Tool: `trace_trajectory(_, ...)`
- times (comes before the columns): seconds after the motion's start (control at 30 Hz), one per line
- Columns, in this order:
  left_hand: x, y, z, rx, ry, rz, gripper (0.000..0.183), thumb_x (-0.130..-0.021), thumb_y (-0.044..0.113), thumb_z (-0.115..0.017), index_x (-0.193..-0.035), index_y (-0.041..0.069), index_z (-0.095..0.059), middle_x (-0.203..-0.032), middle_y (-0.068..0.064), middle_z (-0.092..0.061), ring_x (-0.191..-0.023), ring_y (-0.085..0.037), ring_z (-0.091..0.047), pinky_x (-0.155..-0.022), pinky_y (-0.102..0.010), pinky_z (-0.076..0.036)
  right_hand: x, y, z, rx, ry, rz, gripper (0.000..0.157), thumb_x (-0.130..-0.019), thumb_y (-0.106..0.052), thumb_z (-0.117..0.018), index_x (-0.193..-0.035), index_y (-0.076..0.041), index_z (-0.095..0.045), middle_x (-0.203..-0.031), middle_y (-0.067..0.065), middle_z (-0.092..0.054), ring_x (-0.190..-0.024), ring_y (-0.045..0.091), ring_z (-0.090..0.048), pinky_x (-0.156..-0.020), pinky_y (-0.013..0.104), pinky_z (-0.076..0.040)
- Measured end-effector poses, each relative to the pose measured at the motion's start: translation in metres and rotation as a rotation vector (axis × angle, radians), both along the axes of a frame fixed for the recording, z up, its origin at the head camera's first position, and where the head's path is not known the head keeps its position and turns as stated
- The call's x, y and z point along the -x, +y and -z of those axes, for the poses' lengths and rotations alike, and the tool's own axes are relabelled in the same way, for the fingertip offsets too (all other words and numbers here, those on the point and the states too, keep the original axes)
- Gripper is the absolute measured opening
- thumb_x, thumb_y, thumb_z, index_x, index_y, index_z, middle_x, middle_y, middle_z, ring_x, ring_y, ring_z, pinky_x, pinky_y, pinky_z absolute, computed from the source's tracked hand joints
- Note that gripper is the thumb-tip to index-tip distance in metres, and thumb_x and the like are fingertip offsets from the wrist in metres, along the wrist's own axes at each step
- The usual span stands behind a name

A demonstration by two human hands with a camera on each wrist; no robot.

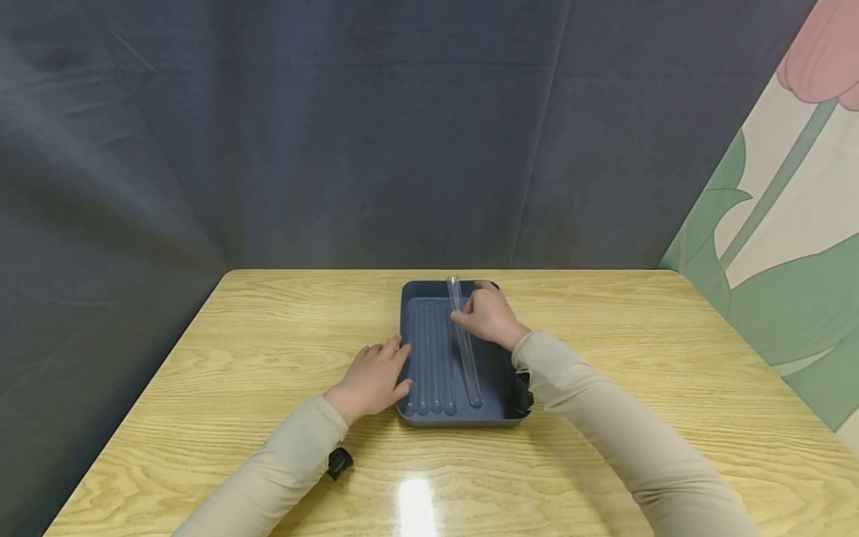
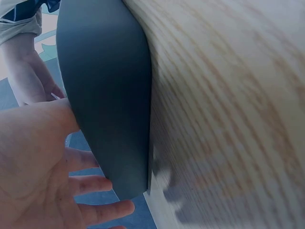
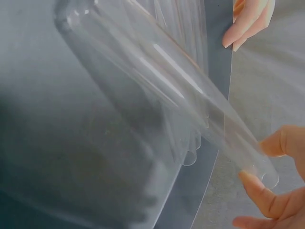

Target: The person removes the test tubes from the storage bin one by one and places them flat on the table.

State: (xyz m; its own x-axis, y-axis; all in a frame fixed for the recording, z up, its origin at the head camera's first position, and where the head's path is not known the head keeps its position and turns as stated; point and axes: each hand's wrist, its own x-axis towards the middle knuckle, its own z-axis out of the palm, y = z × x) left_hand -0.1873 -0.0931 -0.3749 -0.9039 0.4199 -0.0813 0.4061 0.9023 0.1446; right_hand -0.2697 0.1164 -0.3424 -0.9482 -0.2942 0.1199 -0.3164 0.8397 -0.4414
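Note:
A clear glass test tube (image 1: 469,365) is pinched near its upper end between the thumb and fingers of my right hand (image 1: 492,316). It leans over the dark grey tray (image 1: 463,423), its rounded end low inside, near the front wall. Several more test tubes (image 1: 430,358) lie side by side along the tray's left half, rounded ends toward me. My left hand (image 1: 373,375) rests at the tray's left rim with fingers spread and fairly straight. In the left wrist view, those fingers (image 2: 90,184) reach along the outer wall's upper edge.
The tray stands on a wood-grain table (image 1: 268,373), close to its far edge. Behind hangs a dark blue curtain (image 1: 376,134). A panel with a painted flower (image 1: 805,298) stands at the right. Dark wrist cameras are strapped under both forearms.

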Motion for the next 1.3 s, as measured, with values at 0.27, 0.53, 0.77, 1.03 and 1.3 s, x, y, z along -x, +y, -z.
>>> trace_trajectory(0.27, 0.0, 0.0, 0.0, 0.001, 0.004, 0.004, 0.058, -0.094, 0.034, -0.053, -0.141, 0.002, -0.039, -0.149, -0.019, -0.032, -0.128, -0.04, -0.043, -0.109, -0.052, -0.033, -0.003, 0.002, -0.006, 0.013, 0.009, -0.009, 0.041, -0.086, -0.02, -0.062, -0.048, -0.007, -0.056, -0.051, 0.008, -0.059, -0.136, 0.035, -0.035, -0.111, 0.063, -0.019)
trace_trajectory(0.53, -0.001, -0.001, -0.001, -0.007, 0.011, 0.009, 0.058, -0.094, 0.033, -0.053, -0.141, 0.001, -0.039, -0.148, -0.02, -0.033, -0.126, -0.041, -0.044, -0.109, -0.052, -0.033, -0.004, 0.006, -0.009, 0.024, 0.03, -0.005, 0.039, -0.085, -0.018, -0.061, -0.048, -0.007, -0.054, -0.053, 0.008, -0.06, -0.135, 0.035, -0.036, -0.11, 0.065, -0.018)
trace_trajectory(0.77, -0.001, 0.0, -0.001, -0.004, 0.015, 0.012, 0.058, -0.094, 0.033, -0.053, -0.141, 0.001, -0.039, -0.148, -0.02, -0.032, -0.126, -0.041, -0.044, -0.108, -0.052, -0.033, -0.002, 0.01, -0.01, 0.037, 0.032, 0.005, 0.034, -0.084, -0.018, -0.061, -0.052, -0.004, -0.059, -0.058, 0.01, -0.063, -0.138, 0.034, -0.033, -0.11, 0.066, -0.016)
trace_trajectory(1.03, -0.001, 0.0, -0.001, -0.002, 0.019, 0.017, 0.057, -0.094, 0.032, -0.053, -0.14, 0.001, -0.04, -0.148, -0.02, -0.033, -0.125, -0.041, -0.045, -0.108, -0.052, -0.033, -0.003, 0.013, -0.013, 0.03, 0.048, -0.006, 0.032, -0.083, -0.018, -0.061, -0.054, -0.005, -0.059, -0.059, 0.011, -0.064, -0.139, 0.033, -0.031, -0.108, 0.068, -0.015)
trace_trajectory(1.3, 0.0, 0.0, -0.001, -0.01, 0.029, 0.022, 0.057, -0.094, 0.032, -0.053, -0.14, 0.001, -0.041, -0.147, -0.021, -0.033, -0.125, -0.041, -0.046, -0.107, -0.052, -0.034, -0.006, 0.016, -0.018, 0.01, 0.066, -0.006, 0.031, -0.083, -0.02, -0.062, -0.055, -0.005, -0.06, -0.065, 0.012, -0.067, -0.138, 0.035, -0.032, -0.108, 0.069, -0.016)
